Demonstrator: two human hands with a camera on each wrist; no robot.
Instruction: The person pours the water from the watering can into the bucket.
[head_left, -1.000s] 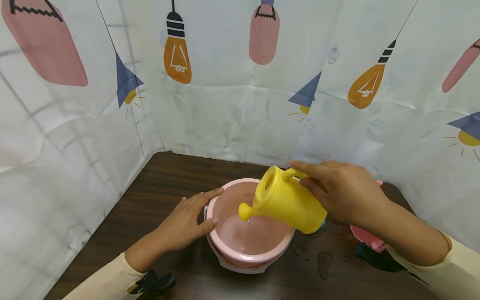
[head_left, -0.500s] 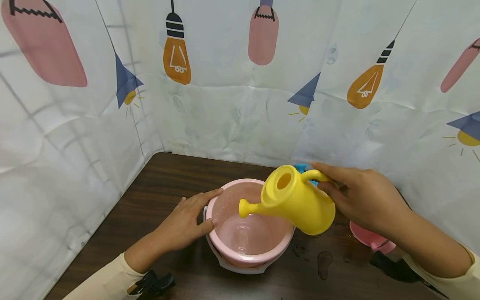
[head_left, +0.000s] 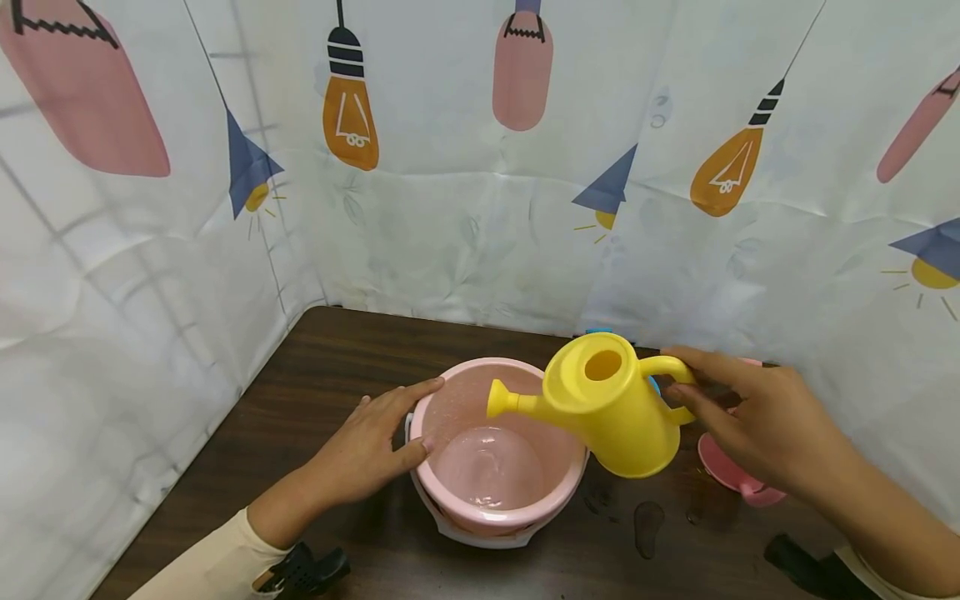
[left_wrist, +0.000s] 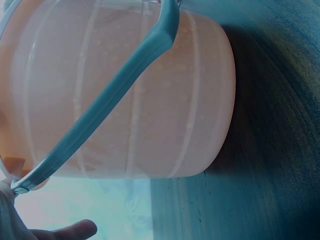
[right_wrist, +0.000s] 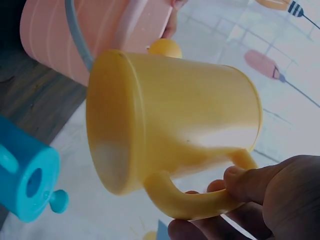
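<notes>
My right hand (head_left: pixel 772 425) grips the handle of a yellow watering can (head_left: pixel 611 417), with thumb and fingers wrapped around it in the right wrist view. The can hangs slightly tilted over the right rim of a pink bucket (head_left: pixel 498 518), its spout above the bucket's inside. Light glints off the bottom of the bucket. On the bucket's left rim rests my left hand (head_left: pixel 375 437), fingers spread and fairly straight. The left wrist view shows the bucket's side and its pale handle (left_wrist: pixel 102 105) hanging down.
A blue watering can (right_wrist: pixel 30 175) stands behind the yellow one, mostly hidden in the head view. A pink object (head_left: pixel 735 471) lies to the right, partly behind the right hand. Water spots (head_left: pixel 647 527) mark the dark wooden table (head_left: pixel 360 350). Printed white sheets (head_left: pixel 450 250) surround it.
The yellow watering can has moved right and tipped back closer to upright, its spout rising a little. The right hand moved right with it. The left hand has stayed on the rim.
</notes>
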